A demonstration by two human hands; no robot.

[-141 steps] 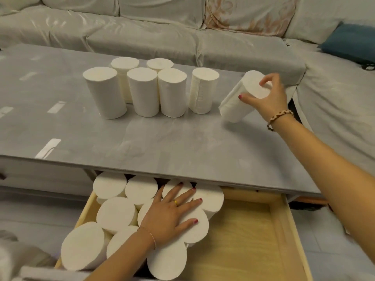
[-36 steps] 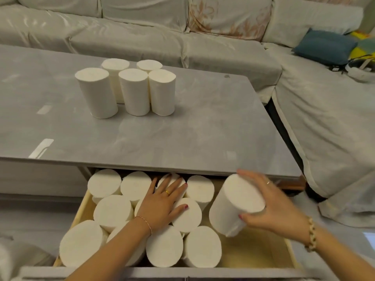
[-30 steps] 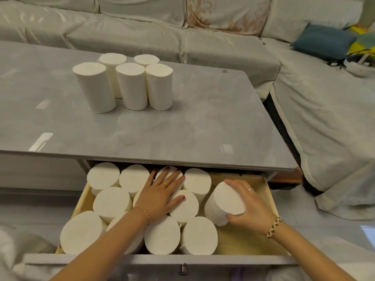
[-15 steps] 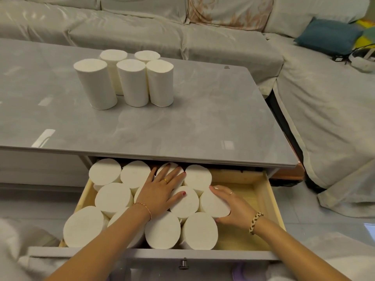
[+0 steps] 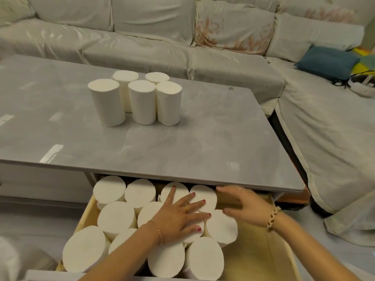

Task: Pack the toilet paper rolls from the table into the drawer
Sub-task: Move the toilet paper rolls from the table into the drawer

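Note:
Several white toilet paper rolls [image 5: 140,98] stand upright in a cluster on the grey table [image 5: 182,142]. Below the table's front edge, the wooden drawer [image 5: 257,258] is pulled out and its left part is packed with several upright rolls [image 5: 115,218]. My left hand [image 5: 182,216] lies flat with spread fingers on top of the packed rolls. My right hand [image 5: 245,205] hovers with straight fingers just right of the newest roll [image 5: 222,228], above the drawer's bare right part, holding nothing.
A light covered sofa [image 5: 182,47] wraps behind and to the right of the table, with a blue cushion [image 5: 326,61] and a white headset [image 5: 363,84] at the far right. The table overhangs the back of the drawer.
My right hand set a roll into the drawer beside the packed ones, let go and lifted off to the right. My left hand stayed pressed on the rolls.

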